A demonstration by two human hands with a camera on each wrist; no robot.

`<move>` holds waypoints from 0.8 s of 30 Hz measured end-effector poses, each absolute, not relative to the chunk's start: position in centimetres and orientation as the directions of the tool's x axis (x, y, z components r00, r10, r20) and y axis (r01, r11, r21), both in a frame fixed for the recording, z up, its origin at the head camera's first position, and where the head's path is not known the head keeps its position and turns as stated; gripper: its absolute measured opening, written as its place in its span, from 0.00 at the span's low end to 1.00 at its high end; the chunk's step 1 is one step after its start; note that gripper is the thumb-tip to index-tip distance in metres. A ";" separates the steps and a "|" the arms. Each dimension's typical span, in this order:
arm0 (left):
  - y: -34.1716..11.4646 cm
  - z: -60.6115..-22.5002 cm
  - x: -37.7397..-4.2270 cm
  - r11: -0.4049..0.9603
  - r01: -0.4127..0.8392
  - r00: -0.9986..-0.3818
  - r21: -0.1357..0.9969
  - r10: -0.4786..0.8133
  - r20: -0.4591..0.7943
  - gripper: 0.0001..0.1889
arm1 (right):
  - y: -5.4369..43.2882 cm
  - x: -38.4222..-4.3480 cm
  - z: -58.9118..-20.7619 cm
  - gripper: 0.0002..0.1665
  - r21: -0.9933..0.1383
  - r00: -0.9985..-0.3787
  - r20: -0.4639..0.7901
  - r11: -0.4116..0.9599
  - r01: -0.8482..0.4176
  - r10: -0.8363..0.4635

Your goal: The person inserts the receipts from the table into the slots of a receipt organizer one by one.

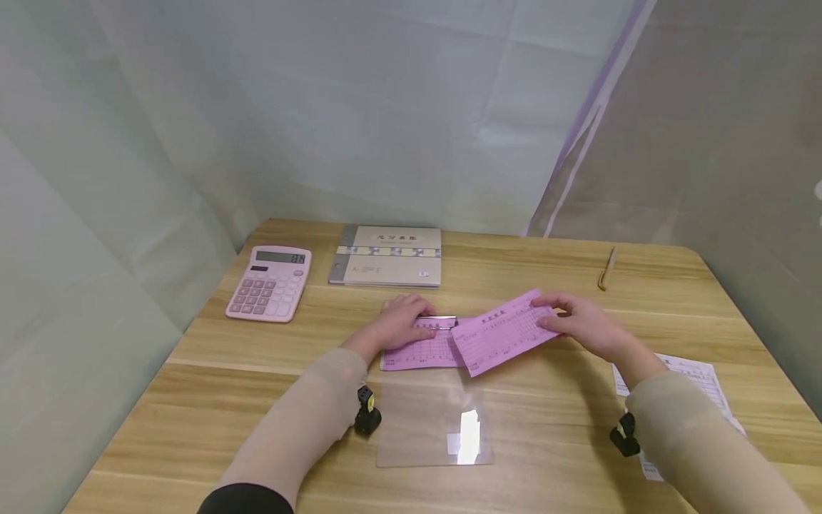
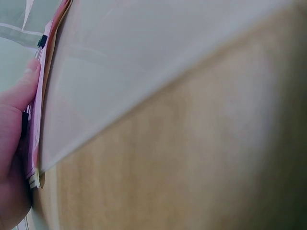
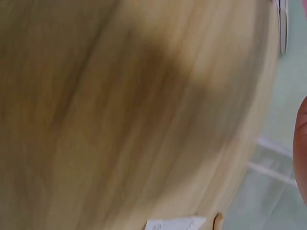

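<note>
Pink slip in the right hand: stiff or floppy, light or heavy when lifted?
The pink slip is probably light: it looks like thin paper, and the right hand pinches it at one end. It likely bends easily for the same reason, though it shows fairly flat. Its flat rectangular shape makes rolling unlikely.

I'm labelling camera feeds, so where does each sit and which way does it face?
Head: on the head, facing forward and down over the table; left hand, right hand and sleeves show.
Left wrist: worn there, facing the clear clipboard; part of that hand shows.
Right wrist: worn there, facing mostly table; one digit shows.
Head and left wrist share the pink slips.
</note>
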State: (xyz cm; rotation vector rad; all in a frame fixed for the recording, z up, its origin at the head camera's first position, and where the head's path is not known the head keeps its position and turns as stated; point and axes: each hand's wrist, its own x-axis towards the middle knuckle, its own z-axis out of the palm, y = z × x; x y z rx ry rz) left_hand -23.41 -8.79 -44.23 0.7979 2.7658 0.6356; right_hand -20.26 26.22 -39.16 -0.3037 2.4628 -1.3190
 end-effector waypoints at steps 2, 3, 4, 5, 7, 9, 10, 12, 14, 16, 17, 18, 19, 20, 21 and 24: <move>-8.8 -44.3 -23.4 0.764 0.459 -0.836 0.454 0.544 -0.069 0.23 | 25.6 -20.2 -39.4 0.28 -0.843 -0.907 -0.206 0.538 -0.026 -0.366; -8.8 -44.3 -23.4 0.763 0.459 -0.836 0.456 0.544 -0.068 0.23 | 25.2 -20.1 -39.5 0.28 -0.843 -0.900 -0.213 0.538 -0.027 -0.379; -8.8 -44.3 -23.4 0.762 0.459 -0.837 0.457 0.544 -0.066 0.23 | 24.8 -20.0 -39.6 0.28 -0.843 -0.894 -0.217 0.537 -0.030 -0.391; -8.8 -44.3 -23.4 0.763 0.457 -0.837 0.458 0.543 -0.069 0.23 | 24.4 -20.0 -39.7 0.27 -0.843 -0.888 -0.223 0.537 -0.032 -0.402; -8.8 -44.3 -23.4 0.763 0.456 -0.838 0.458 0.542 -0.069 0.23 | 23.6 -19.9 -40.0 0.25 -0.839 -0.876 -0.227 0.542 -0.047 -0.427; -8.8 -44.3 -23.4 0.764 0.456 -0.839 0.457 0.540 -0.065 0.23 | 22.8 -19.8 -40.3 0.24 -0.839 -0.862 -0.225 0.540 -0.066 -0.454; -8.8 -44.3 -23.4 0.766 0.455 -0.840 0.454 0.538 -0.067 0.23 | 22.3 -19.8 -40.5 0.24 -0.842 -0.853 -0.226 0.535 -0.071 -0.470; -8.8 -44.2 -23.4 0.766 0.455 -0.840 0.454 0.538 -0.066 0.23 | 21.5 -19.7 -40.8 0.23 -0.842 -0.838 -0.230 0.532 -0.084 -0.495; -8.8 -44.2 -23.4 0.764 0.457 -0.839 0.455 0.540 -0.065 0.23 | 20.6 -19.5 -41.0 0.23 -0.844 -0.821 -0.242 0.530 -0.085 -0.518; -8.8 -44.3 -23.4 0.760 0.461 -0.836 0.458 0.545 -0.063 0.23 | 19.8 -19.4 -41.1 0.23 -0.837 -0.808 -0.253 0.539 -0.092 -0.531; -8.8 -44.3 -23.4 0.758 0.463 -0.835 0.459 0.547 -0.060 0.23 | 19.5 -19.4 -41.2 0.23 -0.831 -0.805 -0.258 0.547 -0.096 -0.534; -8.8 -44.3 -23.4 0.756 0.465 -0.834 0.461 0.548 -0.057 0.23 | 19.1 -19.4 -41.2 0.23 -0.827 -0.798 -0.268 0.553 -0.097 -0.540; -8.8 -44.4 -23.4 0.755 0.467 -0.834 0.460 0.549 -0.056 0.23 | 18.8 -19.3 -41.3 0.23 -0.822 -0.795 -0.272 0.561 -0.101 -0.542; -8.8 -44.4 -23.5 0.756 0.467 -0.833 0.458 0.550 -0.058 0.23 | 18.5 -19.3 -41.3 0.23 -0.814 -0.793 -0.274 0.570 -0.109 -0.544; -8.8 -44.4 -23.5 0.754 0.469 -0.833 0.459 0.551 -0.053 0.23 | 18.2 -19.3 -41.4 0.22 -0.807 -0.791 -0.277 0.579 -0.117 -0.546; -8.8 -44.4 -23.6 0.751 0.468 -0.833 0.466 0.550 -0.051 0.23 | 17.5 -19.2 -41.5 0.21 -0.790 -0.779 -0.279 0.596 -0.147 -0.561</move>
